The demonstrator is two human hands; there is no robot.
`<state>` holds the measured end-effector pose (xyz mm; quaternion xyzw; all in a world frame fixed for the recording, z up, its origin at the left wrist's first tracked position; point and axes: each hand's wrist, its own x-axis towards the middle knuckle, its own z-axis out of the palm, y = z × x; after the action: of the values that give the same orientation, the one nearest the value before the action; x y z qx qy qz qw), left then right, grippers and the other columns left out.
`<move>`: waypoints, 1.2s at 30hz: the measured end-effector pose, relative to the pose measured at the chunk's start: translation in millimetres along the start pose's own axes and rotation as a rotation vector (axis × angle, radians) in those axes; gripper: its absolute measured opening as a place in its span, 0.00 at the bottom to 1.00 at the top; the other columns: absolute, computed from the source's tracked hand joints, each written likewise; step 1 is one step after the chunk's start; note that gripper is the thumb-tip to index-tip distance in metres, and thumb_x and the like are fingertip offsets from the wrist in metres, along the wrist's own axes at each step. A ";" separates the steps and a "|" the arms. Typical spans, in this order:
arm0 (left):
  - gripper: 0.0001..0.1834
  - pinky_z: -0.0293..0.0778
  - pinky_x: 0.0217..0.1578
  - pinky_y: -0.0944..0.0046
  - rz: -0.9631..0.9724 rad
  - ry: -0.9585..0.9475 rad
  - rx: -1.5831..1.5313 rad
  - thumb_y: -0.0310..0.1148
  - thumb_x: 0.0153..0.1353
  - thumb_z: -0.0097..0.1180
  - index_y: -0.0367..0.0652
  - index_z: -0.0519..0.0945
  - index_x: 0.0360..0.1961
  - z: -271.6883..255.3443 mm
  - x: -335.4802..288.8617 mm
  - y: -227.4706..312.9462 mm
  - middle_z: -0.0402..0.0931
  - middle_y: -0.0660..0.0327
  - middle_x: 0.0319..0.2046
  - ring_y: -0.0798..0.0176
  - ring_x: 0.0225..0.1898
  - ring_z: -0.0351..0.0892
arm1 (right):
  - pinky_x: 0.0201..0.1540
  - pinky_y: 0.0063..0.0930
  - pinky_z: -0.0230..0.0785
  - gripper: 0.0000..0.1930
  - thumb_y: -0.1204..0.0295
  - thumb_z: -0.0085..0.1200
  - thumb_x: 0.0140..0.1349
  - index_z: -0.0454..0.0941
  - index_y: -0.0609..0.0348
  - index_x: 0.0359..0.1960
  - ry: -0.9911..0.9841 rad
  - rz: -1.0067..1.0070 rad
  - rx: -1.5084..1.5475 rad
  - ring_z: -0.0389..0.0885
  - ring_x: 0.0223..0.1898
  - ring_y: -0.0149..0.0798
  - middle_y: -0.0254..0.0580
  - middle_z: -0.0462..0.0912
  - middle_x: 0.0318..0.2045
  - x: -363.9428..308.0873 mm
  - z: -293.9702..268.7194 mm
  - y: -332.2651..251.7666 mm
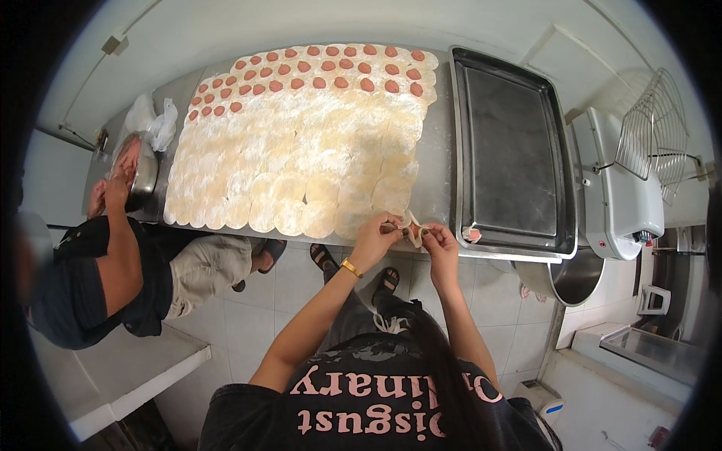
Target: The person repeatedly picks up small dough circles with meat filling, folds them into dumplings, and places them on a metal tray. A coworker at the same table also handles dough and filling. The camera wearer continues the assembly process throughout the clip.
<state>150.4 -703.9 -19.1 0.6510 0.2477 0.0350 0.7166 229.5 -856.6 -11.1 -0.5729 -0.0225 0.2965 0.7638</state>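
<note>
L hand [374, 235] & R hand [441, 244] both pinch the edges of one dough wrapper [410, 223], held btwn them at the near edge of the metal tbl [433, 169], just L of the dark tray [511, 143]. One folded dumpling [471, 234] sits in the tray's near L corner. Floured dough rounds [301, 158] cover much of the tbl, w/ pink filling dabs [366, 68] on the far rows. Far L, co-worker's hand [116, 189] is at a steel bowl [144, 180] w/ pink filling.
</note>
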 end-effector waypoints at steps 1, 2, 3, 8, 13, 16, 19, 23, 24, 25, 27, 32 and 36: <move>0.10 0.77 0.36 0.70 0.007 -0.004 -0.080 0.20 0.58 0.56 0.36 0.73 0.40 -0.7 0.6 -0.4 0.76 0.55 0.45 0.68 0.37 0.79 | 0.43 0.20 0.70 0.10 0.83 0.53 0.59 0.76 0.66 0.43 0.007 -0.005 0.103 0.79 0.39 0.28 0.37 0.82 0.36 -2.2 2.9 -3.0; 0.09 0.78 0.36 0.70 -0.025 -0.009 -0.164 0.20 0.58 0.56 0.36 0.72 0.40 -1.0 0.5 0.0 0.75 0.55 0.47 0.68 0.38 0.79 | 0.43 0.20 0.70 0.10 0.82 0.54 0.59 0.76 0.66 0.42 0.008 -0.006 0.055 0.79 0.39 0.28 0.36 0.82 0.35 -4.4 5.8 -5.4; 0.10 0.78 0.37 0.70 0.012 -0.014 -0.154 0.20 0.58 0.56 0.37 0.71 0.40 -1.3 0.3 1.2 0.74 0.55 0.48 0.68 0.38 0.79 | 0.43 0.20 0.70 0.10 0.82 0.55 0.58 0.76 0.66 0.42 0.001 -0.018 0.022 0.79 0.38 0.27 0.36 0.82 0.35 -6.7 7.9 -6.7; 0.11 0.79 0.38 0.69 0.089 0.053 -0.291 0.19 0.59 0.54 0.38 0.71 0.42 6.7 -10.5 17.6 0.72 0.57 0.47 0.67 0.40 0.78 | 0.44 0.19 0.70 0.12 0.82 0.57 0.57 0.76 0.65 0.43 0.006 -0.084 -0.227 0.79 0.39 0.27 0.34 0.82 0.34 -0.4 4.9 -7.1; 0.13 0.78 0.39 0.69 -0.001 -0.027 -0.348 0.18 0.56 0.57 0.36 0.73 0.42 0.1 -9.1 25.5 0.73 0.57 0.43 0.67 0.43 0.79 | 0.41 0.21 0.71 0.13 0.84 0.58 0.54 0.78 0.63 0.43 0.015 -0.089 -0.487 0.79 0.39 0.26 0.35 0.82 0.35 6.4 -4.5 -9.5; 0.12 0.79 0.39 0.68 0.158 0.005 -0.001 0.17 0.53 0.58 0.36 0.75 0.39 0.0 -3.7 18.8 0.74 0.58 0.44 0.65 0.44 0.80 | 0.38 0.23 0.72 0.13 0.86 0.58 0.51 0.79 0.64 0.40 -0.128 -0.163 -0.285 0.79 0.36 0.27 0.35 0.81 0.36 5.1 -3.8 -9.9; 0.09 0.80 0.39 0.66 0.336 0.035 0.203 0.17 0.50 0.59 0.35 0.75 0.33 4.4 -3.6 10.9 0.75 0.58 0.45 0.61 0.41 0.81 | 0.35 0.26 0.73 0.17 0.87 0.58 0.47 0.79 0.63 0.42 -0.067 -0.192 -0.451 0.80 0.34 0.30 0.37 0.80 0.36 6.9 -1.8 -8.9; 0.11 0.79 0.38 0.64 0.435 -0.025 0.314 0.19 0.49 0.61 0.37 0.72 0.32 9.9 1.0 4.8 0.78 0.54 0.43 0.55 0.39 0.82 | 0.36 0.26 0.73 0.21 0.88 0.56 0.44 0.78 0.62 0.44 -0.131 -0.380 -0.845 0.81 0.34 0.37 0.44 0.79 0.35 13.1 -4.4 -10.2; 0.12 0.79 0.38 0.65 0.362 -0.024 0.325 0.19 0.48 0.61 0.38 0.73 0.33 11.5 1.8 3.4 0.79 0.56 0.41 0.57 0.39 0.82 | 0.37 0.26 0.74 0.21 0.89 0.55 0.44 0.78 0.63 0.43 -0.142 -0.381 -0.899 0.80 0.34 0.38 0.44 0.79 0.36 14.4 -5.5 -10.9; 0.13 0.79 0.38 0.65 0.299 -0.020 0.330 0.19 0.48 0.62 0.38 0.73 0.34 13.4 2.9 2.0 0.79 0.57 0.39 0.58 0.38 0.82 | 0.39 0.26 0.74 0.21 0.89 0.53 0.44 0.77 0.63 0.43 -0.154 -0.384 -0.953 0.80 0.35 0.39 0.45 0.78 0.36 14.8 -6.8 -11.8; 0.16 0.79 0.37 0.65 0.248 0.005 0.371 0.21 0.48 0.64 0.39 0.73 0.37 17.1 4.8 -0.2 0.80 0.58 0.35 0.60 0.36 0.82 | 0.37 0.28 0.74 0.20 0.89 0.53 0.43 0.78 0.64 0.42 -0.133 -0.426 -0.998 0.80 0.33 0.43 0.47 0.78 0.36 13.4 -8.2 -12.2; 0.20 0.76 0.33 0.64 0.329 0.030 0.612 0.30 0.48 0.68 0.39 0.75 0.42 20.6 3.9 1.4 0.80 0.57 0.31 0.59 0.30 0.81 | 0.36 0.30 0.73 0.18 0.89 0.53 0.44 0.77 0.64 0.40 -0.067 -0.518 -1.124 0.80 0.34 0.47 0.47 0.78 0.35 8.9 -6.7 -8.8; 0.16 0.74 0.33 0.56 0.353 -0.034 0.594 0.32 0.50 0.65 0.40 0.76 0.39 19.4 2.8 7.3 0.79 0.54 0.29 0.50 0.32 0.79 | 0.38 0.38 0.71 0.17 0.88 0.51 0.45 0.78 0.63 0.39 -0.091 -0.446 -1.049 0.78 0.37 0.54 0.50 0.77 0.35 8.1 -6.2 -8.8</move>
<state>162.6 -719.5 -12.5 0.8646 0.1187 0.0741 0.4825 242.3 -859.5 -7.8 -0.8433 -0.3198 0.1019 0.4197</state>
